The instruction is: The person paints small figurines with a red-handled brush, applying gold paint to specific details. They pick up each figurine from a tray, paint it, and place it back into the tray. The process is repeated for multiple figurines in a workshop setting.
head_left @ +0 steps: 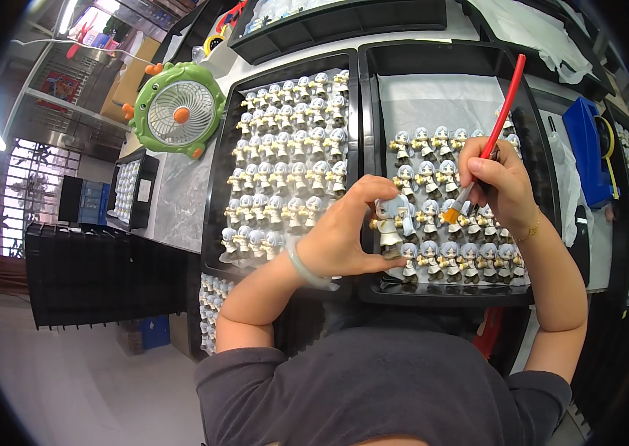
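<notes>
Between the thumb and fingers of my left hand (pixel 340 232) is a small figurine (pixel 389 229) with pale blue-grey hair and a white outfit, held upright. My right hand (pixel 504 182) grips a paintbrush (pixel 507 104) with a long red handle. Its orange-tipped bristles point down and left, a short way from the figurine and apart from it. Both hands are over the right black tray (pixel 372 291), where rows of matching figurines (pixel 449 259) lie on a white sheet. My right hand hides part of those rows.
A second black tray (pixel 214 178) full of figurines lies to the left. Beyond it stands a green animal-shaped fan (pixel 178 110). A blue tape dispenser (pixel 586 149) is at the right. More black trays (pixel 344 28) line the back, and stacked black crates (pixel 106 279) stand at left.
</notes>
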Motion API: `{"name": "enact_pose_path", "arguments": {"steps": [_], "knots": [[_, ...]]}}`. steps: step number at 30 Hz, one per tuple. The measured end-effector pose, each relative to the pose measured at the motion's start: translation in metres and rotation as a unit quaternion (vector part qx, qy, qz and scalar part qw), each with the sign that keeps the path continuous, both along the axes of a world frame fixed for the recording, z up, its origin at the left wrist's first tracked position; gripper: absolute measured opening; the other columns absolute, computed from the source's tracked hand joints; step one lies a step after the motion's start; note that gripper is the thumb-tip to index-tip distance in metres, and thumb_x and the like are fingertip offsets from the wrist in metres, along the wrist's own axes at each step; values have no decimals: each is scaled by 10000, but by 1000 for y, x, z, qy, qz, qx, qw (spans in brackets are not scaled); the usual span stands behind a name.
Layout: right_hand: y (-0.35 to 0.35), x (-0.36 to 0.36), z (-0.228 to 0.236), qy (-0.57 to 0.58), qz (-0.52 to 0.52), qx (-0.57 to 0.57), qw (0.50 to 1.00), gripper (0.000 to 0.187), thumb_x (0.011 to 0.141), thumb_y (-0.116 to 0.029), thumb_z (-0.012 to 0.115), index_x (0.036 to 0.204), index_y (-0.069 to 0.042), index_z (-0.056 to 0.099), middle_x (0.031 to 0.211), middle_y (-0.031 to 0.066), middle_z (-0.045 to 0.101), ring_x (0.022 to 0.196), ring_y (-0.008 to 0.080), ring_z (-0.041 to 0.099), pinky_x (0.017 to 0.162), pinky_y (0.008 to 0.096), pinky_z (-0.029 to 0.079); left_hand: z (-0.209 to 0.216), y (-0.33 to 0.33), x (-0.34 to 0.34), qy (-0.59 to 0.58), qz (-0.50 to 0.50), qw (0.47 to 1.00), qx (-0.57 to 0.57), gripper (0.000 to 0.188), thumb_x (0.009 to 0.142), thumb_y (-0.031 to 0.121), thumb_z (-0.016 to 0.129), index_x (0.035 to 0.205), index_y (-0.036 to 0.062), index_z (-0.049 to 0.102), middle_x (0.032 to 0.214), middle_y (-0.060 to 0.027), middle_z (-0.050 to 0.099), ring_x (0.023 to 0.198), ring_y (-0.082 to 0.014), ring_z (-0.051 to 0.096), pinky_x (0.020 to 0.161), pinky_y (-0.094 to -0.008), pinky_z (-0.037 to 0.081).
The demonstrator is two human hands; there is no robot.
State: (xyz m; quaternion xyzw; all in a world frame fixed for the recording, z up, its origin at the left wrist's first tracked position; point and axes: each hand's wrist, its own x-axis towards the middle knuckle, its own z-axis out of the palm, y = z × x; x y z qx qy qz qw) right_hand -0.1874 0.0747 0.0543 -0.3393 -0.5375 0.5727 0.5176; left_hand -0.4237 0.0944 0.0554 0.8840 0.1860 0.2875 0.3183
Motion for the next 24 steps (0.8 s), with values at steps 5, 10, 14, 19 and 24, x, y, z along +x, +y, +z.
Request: {"name": "enact_pose_path", "arguments": {"steps": [5, 10, 14, 19, 24], "knots": [[1, -1, -2, -3, 3, 1, 1000, 239, 792, -232, 491, 641, -49, 518, 566, -12, 479, 450, 33, 460, 381, 155, 327, 0, 1, 0, 48, 69, 992, 89, 658, 472, 184, 783, 1033, 47, 466, 876, -117, 482, 788, -255, 463, 707, -315, 371], [2, -4, -5, -6, 1, 1, 1000, 230, 796, -226, 488, 659, -44, 526, 574, -7, 490, 457, 35, 467, 382, 152, 326, 8, 1, -3, 86, 82, 985, 123, 598, 464, 318, 755, 943, 48, 519, 819, -92, 501, 727, -249, 466, 692, -314, 339], [0, -10, -5, -16, -24, -14, 999, 249, 781, -261, 502, 660, -44, 517, 536, -4, 474, 443, 33, 424, 391, 156, 290, 6, 3, -4, 77, 69, 988, 118, 568, 470, 356, 734, 904, 49, 533, 791, -75, 519, 722, -236, 475, 670, -314, 333], [-3, -10, -3, -7, 5, 3, 1000, 213, 783, -218, 505, 712, -23, 553, 603, 31, 536, 454, 38, 440, 399, 156, 300, 6, 2, -4, 78, 73, 988, 115, 555, 468, 364, 733, 883, 50, 540, 787, -71, 527, 717, -237, 479, 666, -314, 333], [-4, -21, 1, -124, 80, 72, 986, 147, 793, -133, 486, 745, -36, 585, 727, 42, 589, 561, 64, 520, 456, 155, 364, 4, 3, -5, 89, 78, 989, 92, 545, 482, 355, 728, 899, 57, 545, 817, -85, 533, 754, -245, 498, 700, -311, 352]]}}
